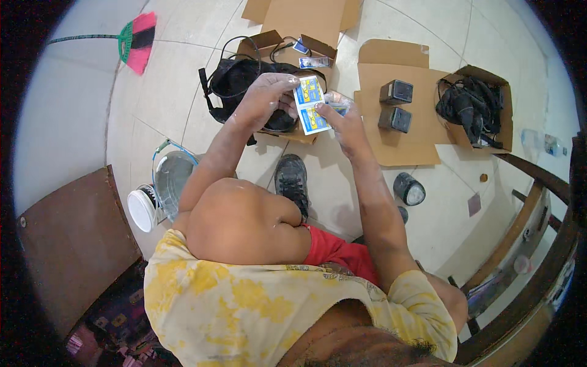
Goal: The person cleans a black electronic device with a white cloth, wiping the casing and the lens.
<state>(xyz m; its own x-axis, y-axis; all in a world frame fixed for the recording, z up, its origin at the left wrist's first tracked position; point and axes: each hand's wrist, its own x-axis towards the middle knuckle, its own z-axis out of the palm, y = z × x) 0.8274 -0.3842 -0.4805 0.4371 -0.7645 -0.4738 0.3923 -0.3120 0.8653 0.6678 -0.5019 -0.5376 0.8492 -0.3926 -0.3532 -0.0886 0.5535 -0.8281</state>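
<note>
Cardboard box [287,37] with black gear lies at twelve o'clock, and over its near edge the left hand [266,98] and right hand [345,122] both pinch a blue-and-yellow leaflet [310,105], apparently mid-reading, needing steady fingers.

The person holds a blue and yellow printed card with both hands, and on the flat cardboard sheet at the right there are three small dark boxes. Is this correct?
Not quite. The head view shows two small dark boxes on the flat cardboard sheet, not three. The rest holds: the left hand and the right hand both hold the blue and yellow printed card.
</note>
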